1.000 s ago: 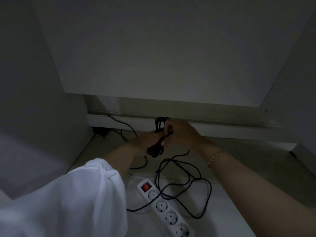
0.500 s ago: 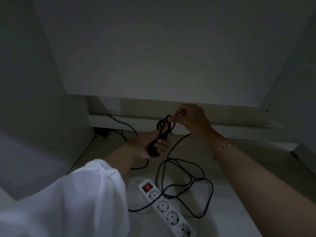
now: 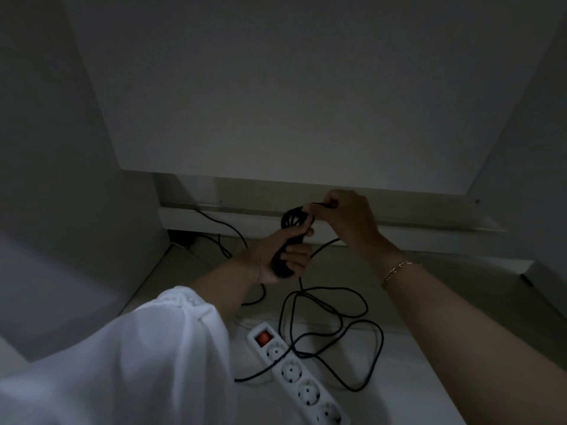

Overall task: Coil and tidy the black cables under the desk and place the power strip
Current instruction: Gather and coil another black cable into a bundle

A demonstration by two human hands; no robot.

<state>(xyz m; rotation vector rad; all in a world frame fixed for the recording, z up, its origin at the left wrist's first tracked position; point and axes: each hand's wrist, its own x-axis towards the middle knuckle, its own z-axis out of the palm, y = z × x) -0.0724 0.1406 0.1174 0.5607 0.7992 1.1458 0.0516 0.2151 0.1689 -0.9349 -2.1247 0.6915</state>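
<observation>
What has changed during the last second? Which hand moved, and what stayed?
The right hand lifted up and to the right, away from the left hand, drawing a cable strand over the top of the coil. The left hand kept gripping the coil; the power strip and loose cable stayed put.

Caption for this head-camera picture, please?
Left hand grips a black cable coil; right hand pinches its strand, power strip below.

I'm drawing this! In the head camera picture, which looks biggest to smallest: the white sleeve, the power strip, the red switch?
1. white sleeve, though it's nearest the camera
2. power strip, partly cut off at the bottom edge
3. red switch
</observation>
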